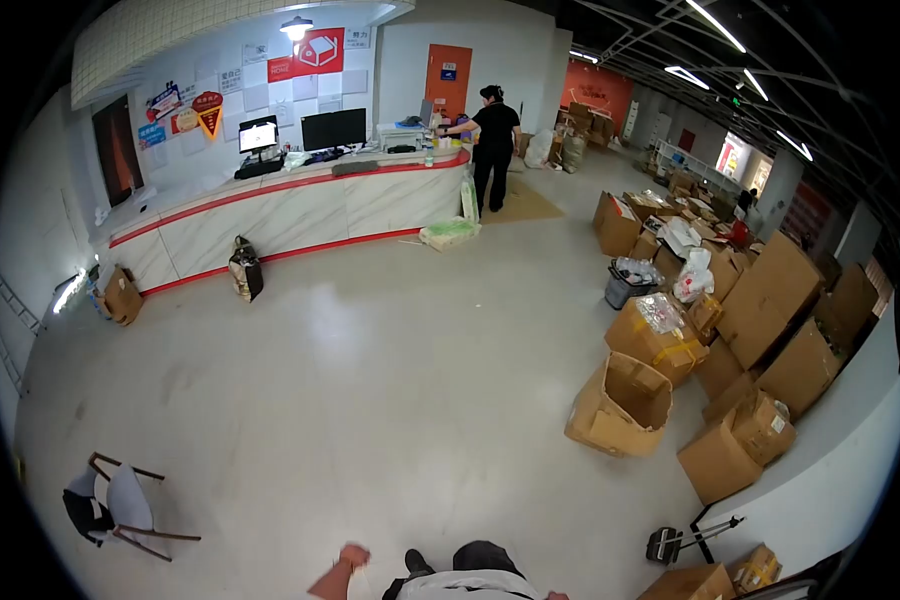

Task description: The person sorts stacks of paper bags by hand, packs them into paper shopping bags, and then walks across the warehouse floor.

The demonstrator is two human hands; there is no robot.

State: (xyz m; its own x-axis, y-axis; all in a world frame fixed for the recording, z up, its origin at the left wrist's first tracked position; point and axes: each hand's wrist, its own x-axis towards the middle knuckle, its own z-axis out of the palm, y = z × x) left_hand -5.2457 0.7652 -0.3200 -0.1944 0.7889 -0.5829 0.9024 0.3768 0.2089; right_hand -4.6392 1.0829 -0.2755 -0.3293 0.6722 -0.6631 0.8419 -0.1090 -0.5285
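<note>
My left hand hangs out to the side near the bottom edge, over the grey floor. Its fingers are small and blurred, so what they do cannot be made out. Of my right hand only a sliver shows at the bottom edge, its fingers cut off by the frame. Between the hands are my light top, dark legs and one dark shoe. Neither hand visibly touches any object.
A long marble-patterned counter carries monitors; a person in black stands at its right end. Cardboard boxes pile up along the right. A chair stands at lower left, a bag by the counter.
</note>
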